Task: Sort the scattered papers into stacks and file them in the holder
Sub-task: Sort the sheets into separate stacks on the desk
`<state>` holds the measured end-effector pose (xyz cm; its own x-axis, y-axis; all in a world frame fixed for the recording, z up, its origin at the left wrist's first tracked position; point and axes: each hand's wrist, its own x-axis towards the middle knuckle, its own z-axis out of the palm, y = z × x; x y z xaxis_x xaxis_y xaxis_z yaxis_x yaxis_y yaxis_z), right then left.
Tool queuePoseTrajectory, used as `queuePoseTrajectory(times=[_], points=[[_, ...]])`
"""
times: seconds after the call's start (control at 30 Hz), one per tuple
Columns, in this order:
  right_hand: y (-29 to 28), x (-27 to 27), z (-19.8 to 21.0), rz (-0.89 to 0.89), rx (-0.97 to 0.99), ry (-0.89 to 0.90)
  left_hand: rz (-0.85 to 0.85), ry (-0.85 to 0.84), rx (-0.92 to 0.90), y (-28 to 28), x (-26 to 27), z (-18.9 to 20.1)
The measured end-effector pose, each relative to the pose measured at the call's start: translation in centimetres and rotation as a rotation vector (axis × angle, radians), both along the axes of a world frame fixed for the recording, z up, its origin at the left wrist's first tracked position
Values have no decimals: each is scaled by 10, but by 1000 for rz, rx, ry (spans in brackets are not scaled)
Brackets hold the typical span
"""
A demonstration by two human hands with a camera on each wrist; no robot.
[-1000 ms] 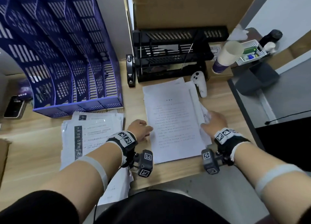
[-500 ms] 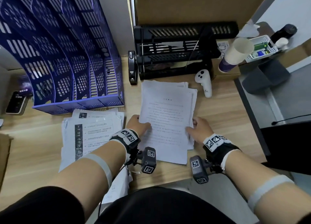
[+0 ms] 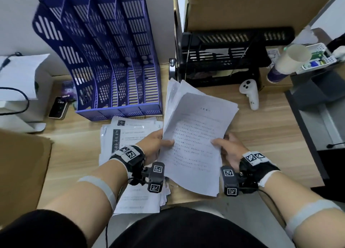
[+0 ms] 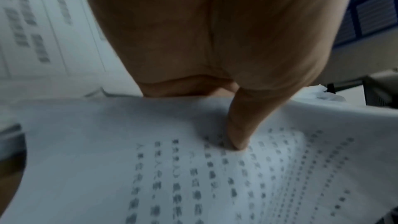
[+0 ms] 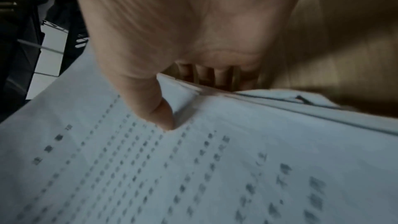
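A stack of printed white papers [image 3: 194,136] is lifted off the wooden desk [image 3: 261,128], tilted up toward the far side. My left hand [image 3: 158,143] grips its left edge, thumb on top of the text [image 4: 237,140]. My right hand [image 3: 224,145] grips the right edge, thumb on the top sheet [image 5: 163,118] and fingers underneath [image 5: 206,74]. The blue multi-slot file holder [image 3: 112,65] stands at the back left, its slots showing no paper. A second pile of printed sheets [image 3: 130,136] lies flat in front of the holder, under my left forearm.
A black tray rack [image 3: 224,57] stands behind the lifted stack. A white controller [image 3: 250,93] lies to its right, beside a paper cup [image 3: 287,63] and a small white basket [image 3: 323,59]. A phone [image 3: 57,108] lies left of the holder. Cardboard [image 3: 20,165] covers the near left.
The stack lay flat on the desk with both hands squaring its edges; now both hands have gripped its sides and lifted it, tilted, off the desk.
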<state>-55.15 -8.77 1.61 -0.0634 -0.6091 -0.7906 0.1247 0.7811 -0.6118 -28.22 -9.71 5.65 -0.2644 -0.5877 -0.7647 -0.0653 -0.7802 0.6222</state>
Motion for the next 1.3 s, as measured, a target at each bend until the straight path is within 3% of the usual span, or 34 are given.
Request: queuePoseTrajectory(times=[0.13, 0.27, 0.43, 0.5, 0.57, 0.63, 0.77, 0.9, 1.0, 1.17, 1.3], points=[[8, 36, 9, 22, -35, -257, 78, -35, 40, 19, 48, 15], [25, 80, 17, 204, -131, -281, 134, -198, 6, 48, 98, 13], [45, 137, 26, 523, -167, -82, -19, -479, -63, 84, 156, -15], [47, 153, 18, 713, -191, 110, -98, -657, -96, 95, 170, -24], [42, 158, -16, 839, -183, 348, -82, -812, -97, 101, 182, -33], [41, 161, -56, 821, -161, 501, -53, -909, -137, 103, 190, -40], [57, 197, 9, 659, -80, 416, 80, -757, -91, 96, 188, -38], [52, 199, 0, 570, -3, 366, -21, -702, -35, 84, 189, -36], [48, 196, -15, 607, -12, 323, -54, -565, 8, 81, 190, -37], [51, 203, -2, 623, -15, 328, -111, -513, -35, 79, 188, -30], [45, 199, -7, 577, -100, 250, 29, -268, -48, 80, 193, -21]])
